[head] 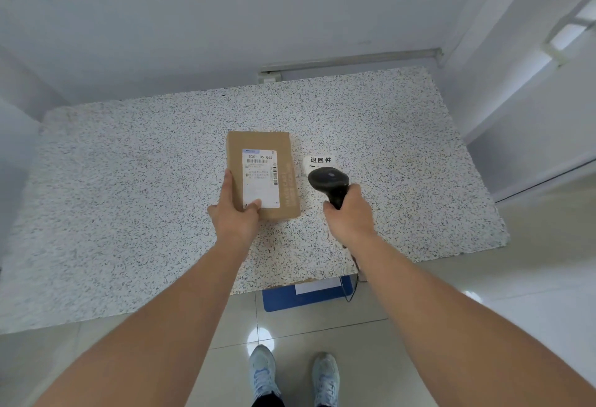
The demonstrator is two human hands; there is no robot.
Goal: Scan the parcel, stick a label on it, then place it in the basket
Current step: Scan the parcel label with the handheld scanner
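Observation:
A small brown cardboard parcel [258,142] with a white shipping label [260,177] on its top face is at the middle of the speckled table [129,180]. My left hand [235,213] grips its near left corner, thumb on the label. My right hand [350,213] is closed around the handle of a black barcode scanner [329,180], whose head sits just right of the parcel. A white sticker with black characters [320,160] lies on the table behind the scanner, partly hidden by it.
A blue basket [303,298] pokes out from under the table's near edge, with the scanner cable [353,287] hanging beside it. White walls close in behind and to the right. My feet stand on pale floor tiles.

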